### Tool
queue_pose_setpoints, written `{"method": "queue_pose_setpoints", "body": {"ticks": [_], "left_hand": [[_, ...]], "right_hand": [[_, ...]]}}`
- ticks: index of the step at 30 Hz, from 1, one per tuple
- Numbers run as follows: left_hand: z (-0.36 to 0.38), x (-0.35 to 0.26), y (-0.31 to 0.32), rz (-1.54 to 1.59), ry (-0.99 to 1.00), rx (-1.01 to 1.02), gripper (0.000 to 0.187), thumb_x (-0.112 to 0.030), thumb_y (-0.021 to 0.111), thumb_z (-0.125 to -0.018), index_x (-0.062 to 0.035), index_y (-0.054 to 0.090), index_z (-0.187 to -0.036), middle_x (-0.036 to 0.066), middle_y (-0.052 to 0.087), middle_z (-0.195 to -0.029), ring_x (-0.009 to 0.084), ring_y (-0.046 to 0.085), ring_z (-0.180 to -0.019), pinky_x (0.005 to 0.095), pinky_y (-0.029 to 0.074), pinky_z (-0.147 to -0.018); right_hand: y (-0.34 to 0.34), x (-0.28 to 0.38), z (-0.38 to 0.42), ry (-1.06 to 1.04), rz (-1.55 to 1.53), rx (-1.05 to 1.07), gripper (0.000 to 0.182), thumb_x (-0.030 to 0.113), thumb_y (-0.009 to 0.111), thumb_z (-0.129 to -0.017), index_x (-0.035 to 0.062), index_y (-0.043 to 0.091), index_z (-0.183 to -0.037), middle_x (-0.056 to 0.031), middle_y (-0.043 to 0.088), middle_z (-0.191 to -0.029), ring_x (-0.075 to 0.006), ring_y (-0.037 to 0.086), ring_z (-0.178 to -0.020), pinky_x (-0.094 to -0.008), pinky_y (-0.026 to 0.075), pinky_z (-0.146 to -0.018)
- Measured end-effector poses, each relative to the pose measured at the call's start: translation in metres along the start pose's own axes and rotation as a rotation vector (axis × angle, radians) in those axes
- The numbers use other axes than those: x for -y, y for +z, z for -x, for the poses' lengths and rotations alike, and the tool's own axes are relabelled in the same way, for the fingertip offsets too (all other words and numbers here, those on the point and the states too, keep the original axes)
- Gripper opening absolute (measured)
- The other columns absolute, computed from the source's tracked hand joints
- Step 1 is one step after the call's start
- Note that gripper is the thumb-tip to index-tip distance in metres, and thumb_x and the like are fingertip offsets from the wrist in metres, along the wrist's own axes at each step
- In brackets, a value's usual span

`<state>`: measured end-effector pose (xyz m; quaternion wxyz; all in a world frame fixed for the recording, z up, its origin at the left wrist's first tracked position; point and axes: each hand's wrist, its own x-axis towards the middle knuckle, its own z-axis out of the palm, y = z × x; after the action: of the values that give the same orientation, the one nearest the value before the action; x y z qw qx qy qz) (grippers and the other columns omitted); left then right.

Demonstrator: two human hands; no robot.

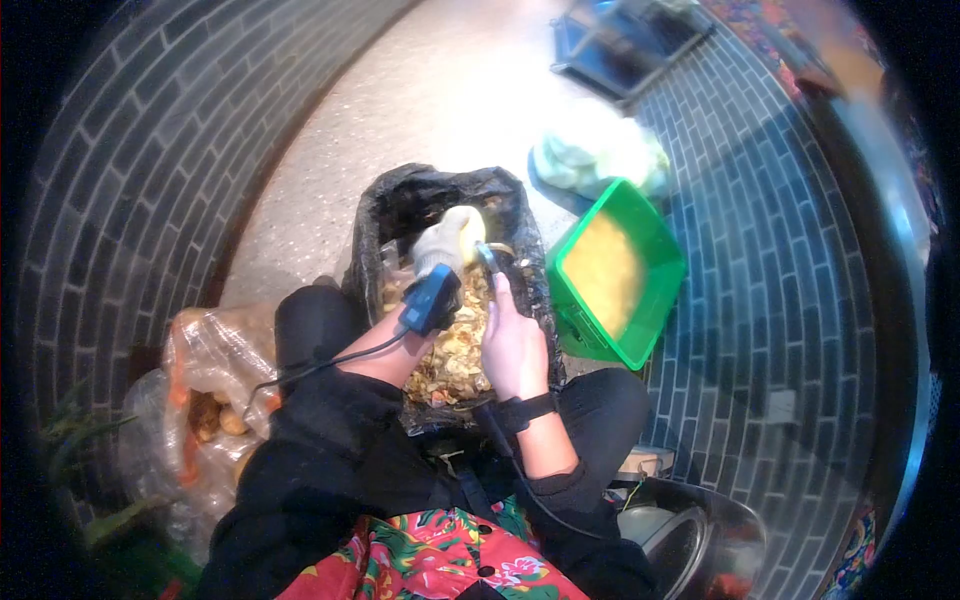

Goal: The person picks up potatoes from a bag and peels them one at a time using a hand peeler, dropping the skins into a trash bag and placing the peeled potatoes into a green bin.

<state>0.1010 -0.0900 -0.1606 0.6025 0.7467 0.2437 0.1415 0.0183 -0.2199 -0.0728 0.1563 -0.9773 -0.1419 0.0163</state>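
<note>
My left hand point(438, 246), in a pale work glove, is closed around a peeled yellow potato point(472, 234). In my right hand point(514, 352), which is bare, is a peeler point(487, 257), its head against or very close to the potato's right side. Both hands are over a bin lined with a black plastic bag point(385, 190). Many peelings point(455, 355) lie inside the bin, below my hands. The left fingertips are partly hidden behind the potato, and the peeler's handle is mostly covered by my right fingers.
Right of the bin stands a green plastic crate point(655, 255) with blurred yellow contents. A clear plastic bag point(215, 345) with potatoes point(232, 420) lies at left. A pale bundle point(600, 160), a dark crate point(630, 45) and a metal basin point(745, 520) are around. Brick-patterned walls flank both sides.
</note>
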Motion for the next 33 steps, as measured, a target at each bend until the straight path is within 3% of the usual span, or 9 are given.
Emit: {"method": "queue_pose_setpoints", "body": {"ticks": [3, 4, 8, 10, 13, 19, 21, 24, 33], "left_hand": [[0.028, -0.035, -0.022, 0.1, 0.117, -0.022, 0.036, -0.03, 0.055, -0.096, 0.0031, 0.063, -0.108, 0.012, 0.065, -0.089, 0.0204, 0.061, -0.082, 0.0314, 0.05, -0.075], [0.017, -0.024, -0.016, 0.307, -0.097, -0.009, 0.041, -0.035, 0.056, -0.095, 0.0022, 0.061, -0.112, 0.011, 0.064, -0.088, 0.0193, 0.06, -0.08, 0.0317, 0.05, -0.073], [0.005, -0.006, -0.009, 0.472, -0.02, -0.055, 0.045, -0.04, 0.057, -0.094, 0.0011, 0.059, -0.112, 0.009, 0.062, -0.084, 0.0184, 0.059, -0.077, 0.0316, 0.051, -0.071], [0.01, -0.042, -0.021, 0.919, -0.388, -0.142, 0.043, -0.043, 0.059, -0.092, -0.0032, 0.06, -0.109, 0.007, 0.063, -0.082, 0.0179, 0.06, -0.072, 0.0314, 0.053, -0.064], [-0.012, -0.026, -0.008, 1.154, -0.398, -0.116, 0.04, -0.044, 0.058, -0.092, -0.0073, 0.06, -0.107, 0.007, 0.066, -0.084, 0.019, 0.063, -0.067, 0.0324, 0.055, -0.058], [-0.02, -0.019, -0.003, 1.278, -0.381, 0.232, 0.041, -0.044, 0.049, -0.093, -0.0068, 0.061, -0.103, 0.01, 0.067, -0.08, 0.0237, 0.066, -0.065, 0.0343, 0.058, -0.053], [-0.012, -0.026, -0.006, 1.301, -0.336, 0.373, 0.042, -0.044, 0.046, -0.094, -0.0059, 0.061, -0.104, 0.011, 0.067, -0.08, 0.0243, 0.067, -0.066, 0.0341, 0.058, -0.053], [0.006, -0.039, -0.006, 1.188, -0.318, 0.591, 0.044, -0.042, 0.045, -0.094, -0.0037, 0.061, -0.107, 0.013, 0.069, -0.086, 0.0244, 0.068, -0.067, 0.0334, 0.057, -0.051], [-0.009, -0.014, 0.002, 1.367, -0.329, 0.406, 0.039, -0.04, 0.047, -0.093, -0.0059, 0.064, -0.101, 0.01, 0.069, -0.082, 0.0231, 0.067, -0.065, 0.0351, 0.056, -0.052]], "right_hand": [[0.007, 0.006, -0.001, -0.028, -0.025, -0.016, 0.042, 0.016, 0.049, -0.096, 0.0023, 0.047, -0.135, -0.0237, 0.06, -0.062, -0.0416, 0.061, -0.058, -0.0507, 0.048, -0.056], [0.007, 0.007, -0.002, -0.054, -0.021, -0.011, 0.043, 0.016, 0.049, -0.095, -0.0005, 0.046, -0.135, -0.0236, 0.061, -0.064, -0.0408, 0.062, -0.06, -0.0509, 0.048, -0.056], [0.015, 0.012, 0.006, -0.061, -0.048, 0.041, 0.043, 0.016, 0.049, -0.095, 0.0053, 0.046, -0.137, -0.0253, 0.061, -0.067, -0.0421, 0.062, -0.063, -0.0529, 0.047, -0.059], [0.016, 0.023, 0.014, -0.005, -0.108, 0.096, 0.043, 0.016, 0.049, -0.095, 0.0114, 0.046, -0.138, -0.0266, 0.061, -0.069, -0.0442, 0.062, -0.066, -0.0544, 0.047, -0.061], [0.011, 0.012, 0.011, -0.065, -0.199, 0.03, 0.043, 0.018, 0.05, -0.095, 0.0115, 0.047, -0.137, -0.0275, 0.062, -0.073, -0.0445, 0.062, -0.069, -0.0536, 0.048, -0.062], [-0.04, -0.008, -0.012, 0.09, -0.277, -0.067, 0.038, 0.024, 0.049, -0.098, 0.014, 0.054, -0.133, -0.0239, 0.065, -0.109, -0.0358, 0.066, -0.098, -0.0407, 0.051, -0.084], [-0.049, -0.018, -0.026, 0.083, -0.373, -0.094, 0.037, 0.023, 0.047, -0.098, 0.0111, 0.055, -0.133, -0.0231, 0.067, -0.107, -0.0319, 0.068, -0.098, -0.0385, 0.05, -0.086], [-0.054, -0.028, -0.039, -0.016, -0.355, -0.164, 0.034, 0.022, 0.049, -0.097, 0.0143, 0.059, -0.127, -0.0276, 0.064, -0.086, -0.0407, 0.065, -0.078, -0.0466, 0.051, -0.072], [-0.027, 0.001, -0.017, 0.118, -0.169, -0.021, 0.037, 0.019, 0.049, -0.097, 0.0096, 0.054, -0.133, -0.0307, 0.062, -0.088, -0.0446, 0.063, -0.082, -0.0486, 0.049, -0.072]]}}
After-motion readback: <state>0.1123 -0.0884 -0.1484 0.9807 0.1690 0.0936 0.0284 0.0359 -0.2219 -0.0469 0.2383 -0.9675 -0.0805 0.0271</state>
